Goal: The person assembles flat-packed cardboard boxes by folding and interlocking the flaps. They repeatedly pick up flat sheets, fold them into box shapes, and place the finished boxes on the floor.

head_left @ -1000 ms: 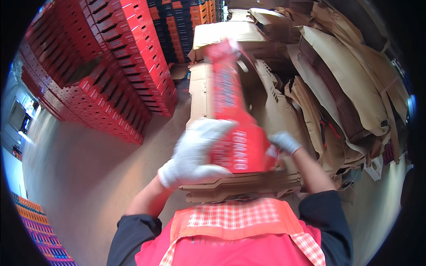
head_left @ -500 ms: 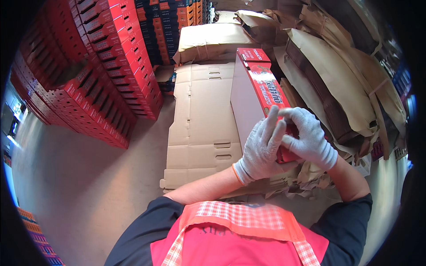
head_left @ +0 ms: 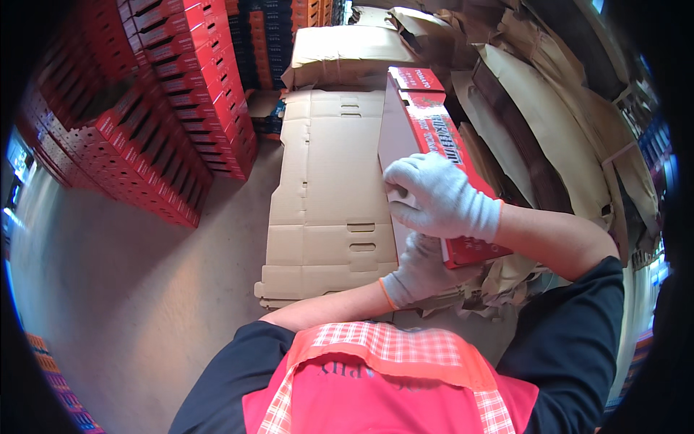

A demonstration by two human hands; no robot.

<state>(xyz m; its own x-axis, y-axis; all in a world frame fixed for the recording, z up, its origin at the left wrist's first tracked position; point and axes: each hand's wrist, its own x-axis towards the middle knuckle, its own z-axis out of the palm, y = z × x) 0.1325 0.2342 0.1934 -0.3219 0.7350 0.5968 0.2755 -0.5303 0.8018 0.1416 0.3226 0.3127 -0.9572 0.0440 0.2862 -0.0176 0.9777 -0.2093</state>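
Observation:
A red printed cardboard box [head_left: 421, 116] with a plain pale side stands on its long edge atop flat brown cardboard blanks [head_left: 325, 181]. My left hand [head_left: 419, 273], in a grey-white knit glove, grips the box's near end from below, and its fingers are partly hidden by the box and the other hand. Gloved as well, my right hand [head_left: 437, 195] crosses over the box's upper edge. Its fingers are curled closed beside the pale side, and whatever may be in them is hidden.
Tall stacks of red crates [head_left: 199, 79] rise at the left. Paper-wrapped bundles [head_left: 347, 54] lie at the back, with more brown-wrapped bundles [head_left: 557, 130] along the right. Torn paper [head_left: 499, 286] lies near the box's near end. Grey floor [head_left: 144, 267] shows at the left.
My right hand has moved left across the box, its fingers now curled at the pale side. My left hand has dropped from the upper edge to the near end.

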